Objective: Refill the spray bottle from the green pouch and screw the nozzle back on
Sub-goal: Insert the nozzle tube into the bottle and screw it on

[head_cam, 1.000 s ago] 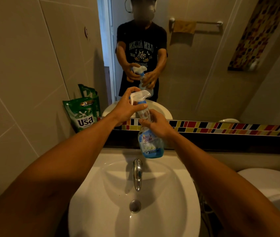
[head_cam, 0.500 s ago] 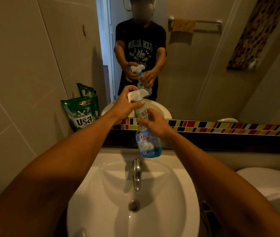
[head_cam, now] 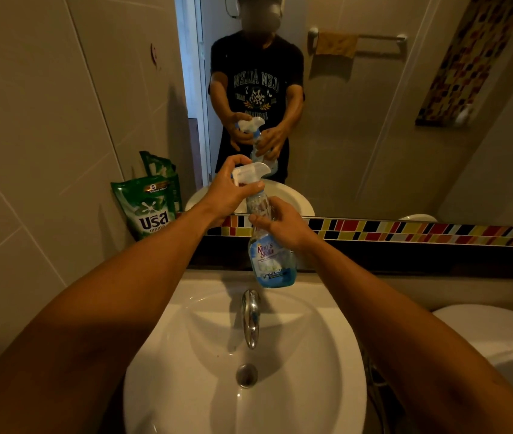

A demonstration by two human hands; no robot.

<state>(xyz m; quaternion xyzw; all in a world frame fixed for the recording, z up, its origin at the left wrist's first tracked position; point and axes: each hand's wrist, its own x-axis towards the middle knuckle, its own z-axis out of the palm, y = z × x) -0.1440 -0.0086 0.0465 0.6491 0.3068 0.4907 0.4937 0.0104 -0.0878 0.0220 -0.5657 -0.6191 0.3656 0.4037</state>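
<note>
Head view: the bottle [head_cam: 270, 258] hangs upright in the air above the tap [head_cam: 251, 317] and sink [head_cam: 327, 355], a little blue liquid at its bottom. The right hand [head_cam: 283, 223] has its grip closed round the bottle's neck. The left hand [head_cam: 230, 192] has its grip closed on the white nozzle [head_cam: 250, 172] seated on top. The green pouch [head_cam: 145, 208] leans against the tiled wall, left of the hands, beside the mirror [head_cam: 374, 120].

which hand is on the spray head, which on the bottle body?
Left hand grips the white trigger nozzle; right hand holds the clear blue-labelled spray bottle by its neck.
</note>
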